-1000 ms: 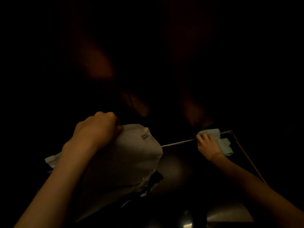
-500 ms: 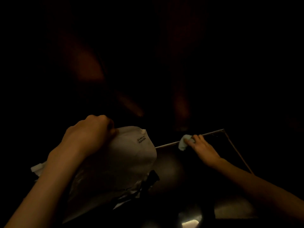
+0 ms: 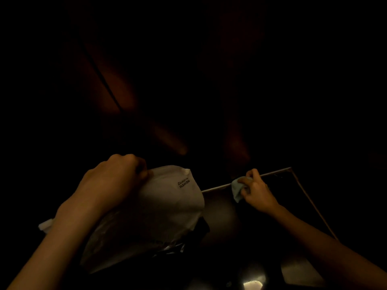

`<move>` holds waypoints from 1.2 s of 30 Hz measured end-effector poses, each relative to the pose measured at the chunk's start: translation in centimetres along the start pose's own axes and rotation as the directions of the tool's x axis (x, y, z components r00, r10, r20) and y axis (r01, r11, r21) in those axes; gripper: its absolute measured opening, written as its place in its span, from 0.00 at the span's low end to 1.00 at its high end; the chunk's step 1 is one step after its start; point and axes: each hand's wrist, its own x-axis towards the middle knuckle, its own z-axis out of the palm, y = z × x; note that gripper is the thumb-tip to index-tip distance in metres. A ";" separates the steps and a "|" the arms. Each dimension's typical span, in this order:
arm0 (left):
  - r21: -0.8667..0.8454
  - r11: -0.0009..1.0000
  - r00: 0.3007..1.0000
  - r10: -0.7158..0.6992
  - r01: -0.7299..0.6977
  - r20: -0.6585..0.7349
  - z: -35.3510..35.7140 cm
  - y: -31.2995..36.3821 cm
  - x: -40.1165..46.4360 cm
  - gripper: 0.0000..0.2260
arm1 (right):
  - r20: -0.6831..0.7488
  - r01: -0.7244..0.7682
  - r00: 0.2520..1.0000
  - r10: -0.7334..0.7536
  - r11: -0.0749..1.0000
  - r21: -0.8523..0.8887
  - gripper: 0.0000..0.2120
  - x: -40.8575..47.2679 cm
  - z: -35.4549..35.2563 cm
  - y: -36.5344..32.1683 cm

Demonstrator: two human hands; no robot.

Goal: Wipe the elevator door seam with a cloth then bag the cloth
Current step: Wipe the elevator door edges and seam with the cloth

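White plastic: your bag [image 3: 163, 206] hangs at the lower left, pale, crumpled, with small dark lettering near its top edge.
Left hand: your left hand [image 3: 113, 181] is a closed fist, its grip curled tight round the gathered top of the bag, knuckles up.
Bag's tail: a white scrap [image 3: 46, 225] of the same plastic pokes out from under your left forearm at the far left.
Bag's underside: something dark and shiny [image 3: 178, 245] shows beneath the bag's lower right edge; the light is too dim to say what it is.
Door seam: a thin bright metal strip [image 3: 272, 174] runs from just right of the bag up to a corner at the right, then turns down along a second edge toward your right forearm.
Cloth: your pale blue-green cloth [image 3: 237, 187] is bunched against that strip, roughly midway along its visible run, well apart from the bag.
Right hand: your right hand [image 3: 254, 190] holds the cloth with its grip closed on it, fingers curled over the wad and pressing it at the strip; the fingertips reach over the metal edge.
Floor: the dark floor [image 3: 219, 208] below the strip has a dull sheen, and a small bright reflection [image 3: 252, 284] sits at the bottom edge.
Above the strip: only dim reddish-brown panels [image 3: 109, 88] show, too dark to make out further.
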 end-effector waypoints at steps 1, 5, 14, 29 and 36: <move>-0.005 1.000 1.000 0.008 -0.008 0.002 0.0 0.0 0.0 0.07 | 0.011 0.038 0.999 -0.038 0.999 -0.022 0.14 0.2 0.1 0.0; -0.002 1.000 1.000 0.015 -0.015 0.016 0.5 -0.1 0.3 0.07 | 0.050 0.137 0.990 -0.130 0.973 -0.187 0.13 0.8 -0.3 2.2; -0.032 0.999 1.000 0.029 -0.029 -0.001 0.5 -0.9 0.9 0.10 | -0.132 0.058 0.989 -0.062 0.998 -0.027 0.11 -0.6 0.3 2.3; -0.044 0.995 0.995 0.091 -0.093 -0.039 0.8 0.8 1.8 0.10 | -0.274 -0.278 0.923 0.272 0.960 0.018 0.10 -1.0 -2.6 6.4; -0.056 0.992 0.993 0.106 -0.109 -0.051 1.2 0.8 2.1 0.09 | -0.363 -0.369 0.847 0.389 0.921 0.126 0.10 -0.8 -3.5 6.2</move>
